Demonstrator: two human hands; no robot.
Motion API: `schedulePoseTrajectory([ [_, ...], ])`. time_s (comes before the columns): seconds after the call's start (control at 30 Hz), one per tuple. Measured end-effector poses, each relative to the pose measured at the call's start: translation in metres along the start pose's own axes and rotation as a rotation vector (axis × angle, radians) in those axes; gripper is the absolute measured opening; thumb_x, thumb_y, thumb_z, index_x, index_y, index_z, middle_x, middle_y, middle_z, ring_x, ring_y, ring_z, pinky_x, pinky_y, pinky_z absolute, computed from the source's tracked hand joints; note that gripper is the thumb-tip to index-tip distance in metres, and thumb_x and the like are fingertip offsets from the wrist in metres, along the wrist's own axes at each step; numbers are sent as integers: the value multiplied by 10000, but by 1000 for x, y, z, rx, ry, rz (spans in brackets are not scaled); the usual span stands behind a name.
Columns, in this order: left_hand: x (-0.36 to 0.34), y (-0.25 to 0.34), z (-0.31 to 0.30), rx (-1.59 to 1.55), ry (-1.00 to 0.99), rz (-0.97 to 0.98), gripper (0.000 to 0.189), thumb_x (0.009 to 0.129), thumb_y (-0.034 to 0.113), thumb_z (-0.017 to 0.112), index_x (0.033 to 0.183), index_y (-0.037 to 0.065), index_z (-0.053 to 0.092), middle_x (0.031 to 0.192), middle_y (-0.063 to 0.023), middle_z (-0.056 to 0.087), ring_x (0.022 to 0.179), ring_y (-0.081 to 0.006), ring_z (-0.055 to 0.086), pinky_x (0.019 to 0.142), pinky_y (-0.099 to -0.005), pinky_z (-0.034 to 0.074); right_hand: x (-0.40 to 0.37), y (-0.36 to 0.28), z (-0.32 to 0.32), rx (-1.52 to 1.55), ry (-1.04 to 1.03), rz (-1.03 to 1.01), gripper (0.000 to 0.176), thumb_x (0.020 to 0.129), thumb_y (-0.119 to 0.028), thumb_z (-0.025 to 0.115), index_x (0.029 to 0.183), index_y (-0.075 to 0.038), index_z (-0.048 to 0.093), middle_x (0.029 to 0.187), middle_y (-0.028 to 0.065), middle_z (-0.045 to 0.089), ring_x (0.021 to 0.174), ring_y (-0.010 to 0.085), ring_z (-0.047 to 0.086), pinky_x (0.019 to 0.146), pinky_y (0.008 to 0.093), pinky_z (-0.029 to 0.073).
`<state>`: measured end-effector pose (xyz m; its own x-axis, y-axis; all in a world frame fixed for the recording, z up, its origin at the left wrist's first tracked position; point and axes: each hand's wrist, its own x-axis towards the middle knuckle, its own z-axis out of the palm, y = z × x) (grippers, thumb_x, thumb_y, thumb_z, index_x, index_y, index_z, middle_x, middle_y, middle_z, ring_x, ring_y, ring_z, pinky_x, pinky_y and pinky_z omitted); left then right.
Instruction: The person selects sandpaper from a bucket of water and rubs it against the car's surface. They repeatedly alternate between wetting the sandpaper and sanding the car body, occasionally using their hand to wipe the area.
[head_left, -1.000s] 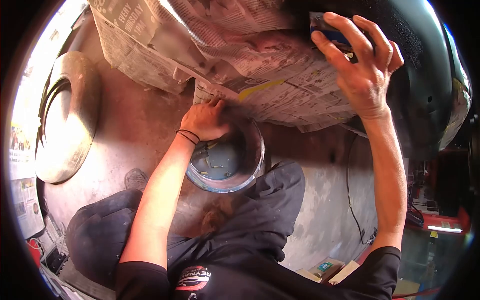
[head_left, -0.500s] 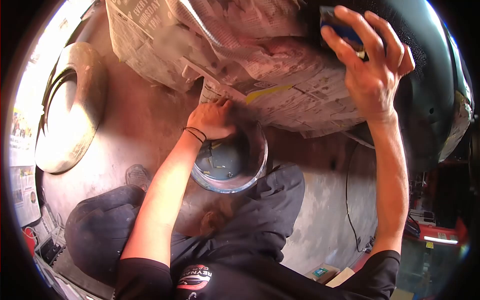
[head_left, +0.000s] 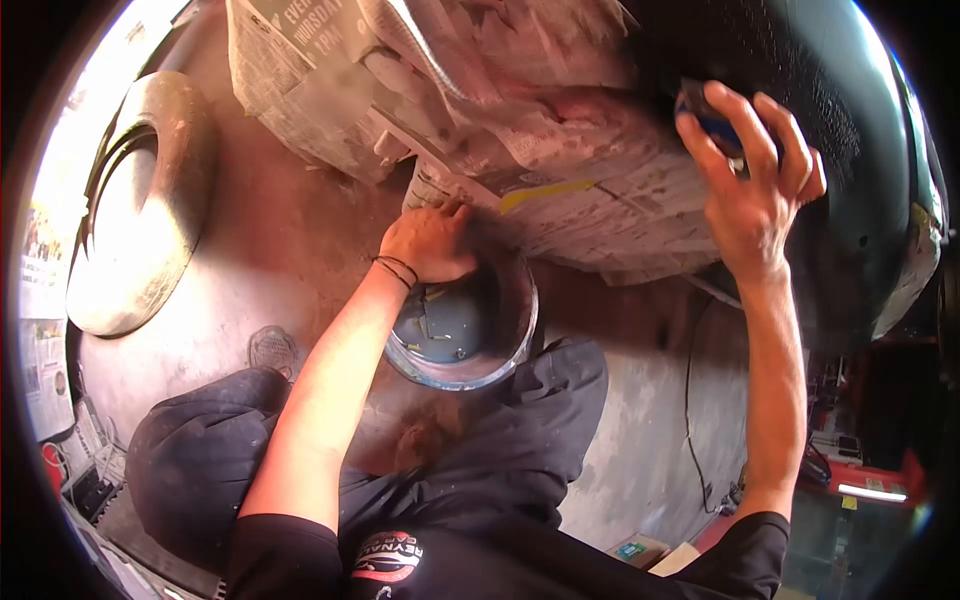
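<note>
My right hand [head_left: 755,190] holds a small blue and black sanding block [head_left: 708,122], pinched between the thumb and fingers. The block is against the dark, wet car panel [head_left: 800,85], near the edge of the newspaper masking [head_left: 620,215]. Lower and to the left, my left hand [head_left: 430,243] is closed over the far rim of a round bucket [head_left: 465,383]; its fingertips are partly hidden and blurred. Murky bluish water [head_left: 450,325] with small bits in it shows inside the bucket, between my legs.
A dusty tyre [head_left: 185,210] lies on the floor at the left. A thin cable [head_left: 690,420] runs along the concrete floor at the right. Small boxes [head_left: 640,550] sit near my right elbow, with a red-edged glass case [head_left: 850,520] beyond.
My right hand has moved down with the sanding block along the panel, and slightly to the right. The left hand keeps its place at the bucket. The whole view has shifted a little.
</note>
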<state>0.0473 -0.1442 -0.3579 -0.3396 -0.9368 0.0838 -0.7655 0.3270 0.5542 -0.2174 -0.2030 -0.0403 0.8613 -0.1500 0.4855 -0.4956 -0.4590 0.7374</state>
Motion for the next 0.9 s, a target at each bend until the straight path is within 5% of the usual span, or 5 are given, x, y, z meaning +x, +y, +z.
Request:
schedulePoseTrajectory([
  [0.33,-2,5,2,-30,-2,2,762,830,496,804,1417,37,644,1370,-232,721,1170,-457,739,988,-537,610,13,7,-22,-33,-128,-16,412,863,-132,848,1192,-380,849,1478,-165,708,1392,167,605,1120,359,353],
  [0.47,-3,10,-3,-53,-44,-23,756,829,485,808,1422,46,643,1358,-225,726,1161,-457,740,983,-541,608,8,10,-7,-20,-16,-31,416,808,-225,872,1182,-406,842,1466,-205,702,1409,143,575,1122,381,326],
  [0.73,-3,17,-10,-50,-36,12,760,839,499,815,1427,49,644,1376,-231,719,1196,-458,727,995,-547,601,8,12,-13,-8,-6,-52,459,801,-112,831,1183,-365,848,1478,-164,710,1379,154,615,1096,348,366],
  [0.9,-5,10,-7,-39,5,69,734,846,485,822,1426,64,664,1433,-220,703,1259,-456,705,1038,-541,581,-37,33,-26,-58,-19,130,391,825,-134,825,1158,-338,855,1486,-152,709,1373,159,621,1124,377,346],
])
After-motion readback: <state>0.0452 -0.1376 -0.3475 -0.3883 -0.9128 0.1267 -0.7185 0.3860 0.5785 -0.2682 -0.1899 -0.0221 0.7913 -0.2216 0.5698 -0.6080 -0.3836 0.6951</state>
